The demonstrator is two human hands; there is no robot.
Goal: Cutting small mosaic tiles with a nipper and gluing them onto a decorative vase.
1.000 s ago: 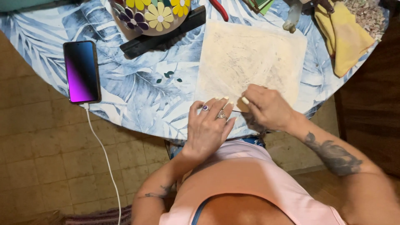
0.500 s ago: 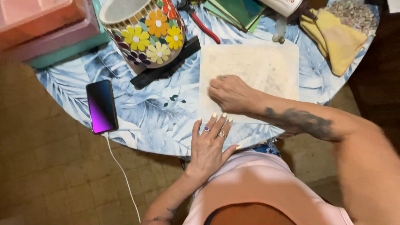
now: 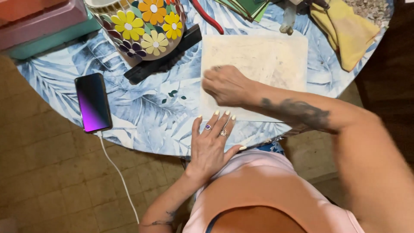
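My right hand (image 3: pixel 226 84) rests with curled fingers on the left edge of a pale square board (image 3: pixel 267 60) lying on the round table (image 3: pixel 142 125). Whatever may be inside those fingers is hidden. My left hand (image 3: pixel 213 144) lies flat at the table's near edge, just below the board, fingers spread, rings on two of them, holding nothing. A few small dark green fragments (image 3: pixel 174 94) lie on the leaf-patterned cloth to the left of my right hand.
A flower-mosaic pot (image 3: pixel 146 30) leans on a black bar (image 3: pixel 166 54) at the back. A lit phone (image 3: pixel 92 102) with a white cable (image 3: pixel 116 172) lies left. Yellow cloth (image 3: pixel 345 30), red-handled tool (image 3: pixel 207 17), green sheets (image 3: pixel 246 6) and coloured boxes (image 3: pixel 39 21) line the far side.
My right hand moved from the board's near edge up to its left side and curled closed. My left hand slid back to the table's edge and flattened. The view shifted right.
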